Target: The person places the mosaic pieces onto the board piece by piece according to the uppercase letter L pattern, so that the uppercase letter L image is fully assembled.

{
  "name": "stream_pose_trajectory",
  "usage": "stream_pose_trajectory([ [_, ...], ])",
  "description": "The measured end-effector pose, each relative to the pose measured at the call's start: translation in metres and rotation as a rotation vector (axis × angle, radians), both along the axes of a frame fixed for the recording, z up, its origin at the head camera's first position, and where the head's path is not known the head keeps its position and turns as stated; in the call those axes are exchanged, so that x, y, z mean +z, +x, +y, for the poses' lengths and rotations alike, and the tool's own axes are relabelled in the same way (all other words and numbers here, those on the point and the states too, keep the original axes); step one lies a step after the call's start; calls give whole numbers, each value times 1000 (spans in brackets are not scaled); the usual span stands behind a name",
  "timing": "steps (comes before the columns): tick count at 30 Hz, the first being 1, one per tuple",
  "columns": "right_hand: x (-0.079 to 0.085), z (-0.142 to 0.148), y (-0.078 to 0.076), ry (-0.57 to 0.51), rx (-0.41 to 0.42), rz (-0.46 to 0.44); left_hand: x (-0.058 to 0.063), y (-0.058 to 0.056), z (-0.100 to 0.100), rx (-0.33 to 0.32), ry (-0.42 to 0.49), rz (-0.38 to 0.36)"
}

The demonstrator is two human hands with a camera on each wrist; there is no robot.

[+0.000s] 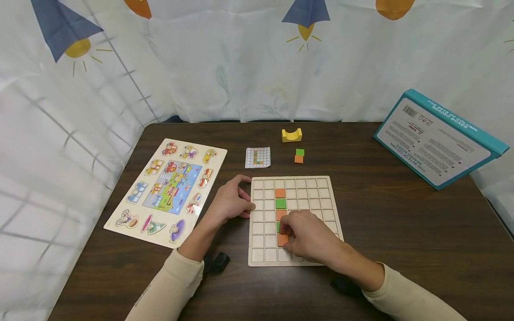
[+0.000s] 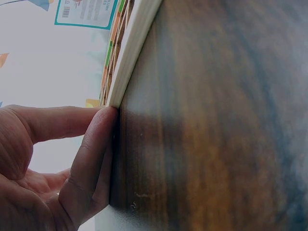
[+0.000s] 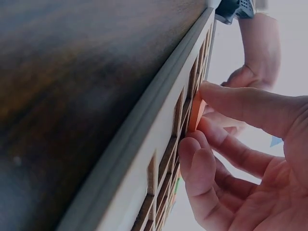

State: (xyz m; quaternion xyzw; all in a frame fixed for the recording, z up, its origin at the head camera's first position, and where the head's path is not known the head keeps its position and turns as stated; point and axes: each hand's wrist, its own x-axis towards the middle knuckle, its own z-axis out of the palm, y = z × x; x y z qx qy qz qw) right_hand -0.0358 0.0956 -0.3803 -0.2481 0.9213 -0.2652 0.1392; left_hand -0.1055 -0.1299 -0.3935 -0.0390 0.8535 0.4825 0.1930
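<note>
A wooden grid board (image 1: 257, 261) lies on the dark table, with a column of alternating orange and green square tiles in it. My right hand (image 1: 309, 234) pinches the lowest orange tile (image 1: 283, 240) between thumb and finger, at its cell. In the right wrist view this orange tile (image 3: 196, 113) sits partly in the grid, tilted or flat I cannot tell. At the board's left edge, my left hand (image 1: 233, 200) holds the rim with thumb and fingers. The left wrist view shows its fingertips (image 2: 107, 115) against the pale edge. Part of the column is hidden by my right hand.
Behind the board are a printed pattern card (image 1: 258, 165), a loose green tile (image 1: 300, 152) touching an orange one (image 1: 299, 159), and a yellow arch block (image 1: 291, 137). A vehicle puzzle board (image 1: 218, 156) lies at left; a teal box (image 1: 441, 138) stands at right.
</note>
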Motion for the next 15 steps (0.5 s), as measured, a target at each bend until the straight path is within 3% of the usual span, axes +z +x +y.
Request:
stream_pose_trajectory([
  [15,1,-1,1,1,-13,5,-2,-1,0,2,0,-12],
])
